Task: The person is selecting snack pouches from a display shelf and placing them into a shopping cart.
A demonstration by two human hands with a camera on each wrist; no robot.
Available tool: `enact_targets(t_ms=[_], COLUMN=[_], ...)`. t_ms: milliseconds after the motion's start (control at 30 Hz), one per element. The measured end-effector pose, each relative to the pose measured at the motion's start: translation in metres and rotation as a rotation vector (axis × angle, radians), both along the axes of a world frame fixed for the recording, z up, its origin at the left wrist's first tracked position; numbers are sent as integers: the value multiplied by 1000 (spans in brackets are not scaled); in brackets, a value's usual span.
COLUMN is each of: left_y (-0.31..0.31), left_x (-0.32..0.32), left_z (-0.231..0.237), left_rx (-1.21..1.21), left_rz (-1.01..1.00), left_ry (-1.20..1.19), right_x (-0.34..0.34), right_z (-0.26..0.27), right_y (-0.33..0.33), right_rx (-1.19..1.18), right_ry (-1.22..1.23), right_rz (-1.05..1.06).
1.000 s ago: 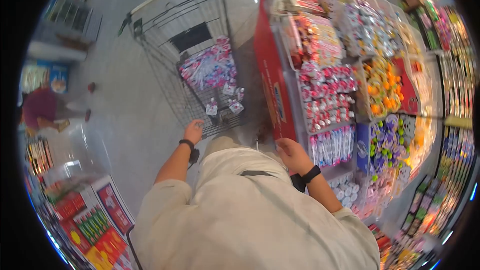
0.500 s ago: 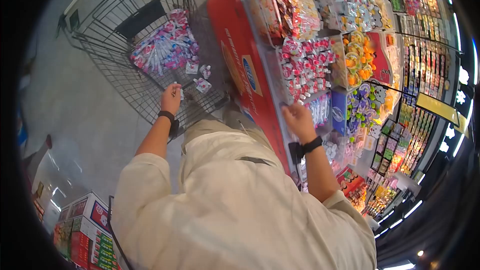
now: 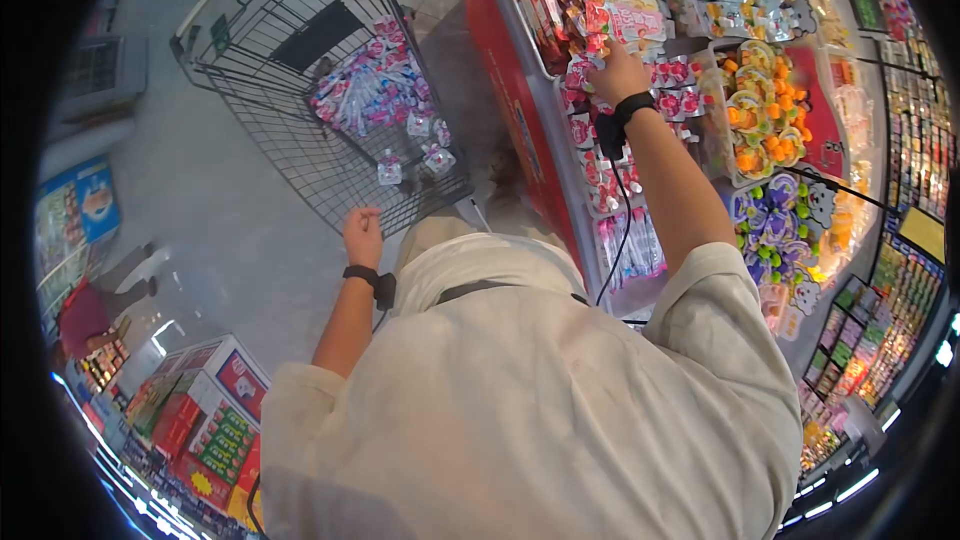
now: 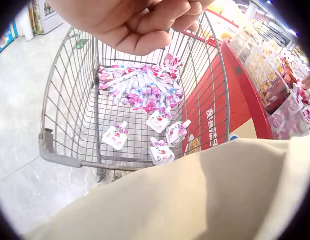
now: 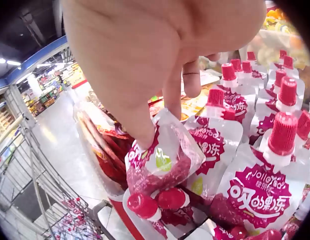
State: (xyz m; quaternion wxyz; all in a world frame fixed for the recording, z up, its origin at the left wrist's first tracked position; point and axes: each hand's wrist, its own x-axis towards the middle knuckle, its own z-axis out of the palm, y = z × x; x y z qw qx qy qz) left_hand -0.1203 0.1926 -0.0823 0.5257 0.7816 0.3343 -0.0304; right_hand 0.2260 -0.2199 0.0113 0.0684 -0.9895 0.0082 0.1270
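Observation:
My right hand (image 5: 165, 55) pinches a jelly pouch (image 5: 170, 157) between thumb and fingers, and the pouch tilts. Around it, rows of other white-and-magenta jelly pouches (image 5: 260, 192) with red screw caps stand in the display. In the head view, my right hand (image 3: 622, 75) reaches over these rows. My left hand (image 3: 362, 235) hangs at the near end of the shopping cart (image 4: 65, 159), fingers loosely curled and nothing in them. Inside the cart lie a pile of pink-and-blue wrapped sticks (image 4: 142, 87) and several loose white pouches (image 4: 115, 136).
A red display stand (image 3: 520, 120) runs along the cart's right side. Bins of orange-topped packs (image 3: 765, 115) and purple packs (image 3: 775, 220) adjoin the pouches. Another person (image 3: 85, 320) is at the far left, near stacked cartons (image 3: 215, 410). A cable (image 3: 622, 230) hangs from my right wrist.
My right hand has gone from beside the stand's edge forward onto the jelly pouches and taken hold of one. The left hand has drawn back from over the cart's basket.

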Motion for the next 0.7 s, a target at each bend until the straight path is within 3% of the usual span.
enact_targets(t_ms=[33,133,167,267,367,433,467,533,600,700], left_y=[-4,-32,-41,-97,-162,-202,-221,-253,-270,-272], left_x=[-5,5,13,72,142,184,203,233,255,271], left_z=[0,18,15,47,72,78,93,91,86,76], left_rx=[-83,-13,53,-59,-116,34,47,284,564,781], left_rz=[81,41,-32,-226,-432,-612,-699,-747,-887,-1229], left_ry=[15,9,-8,-68,-100,-394,-294,-525,-567,-408], right_x=[-2,-7,-10,-14,-38,-58,-68,-95,-122,-152], right_z=[-4,0,-14,3,49,58,59,77,84,75], right_y=[-2,-7,-15,-25,-40,-59,-70,-82,-89,-98], right_rx=[8,87,302,535,619,701,715,737,813,791], right_ry=[-66,6,-161,-98,-239,-367,-428,-366,-356,-356], right_rz=[39,28,52,-15,-132,-177,-151,-251,-317,-303])
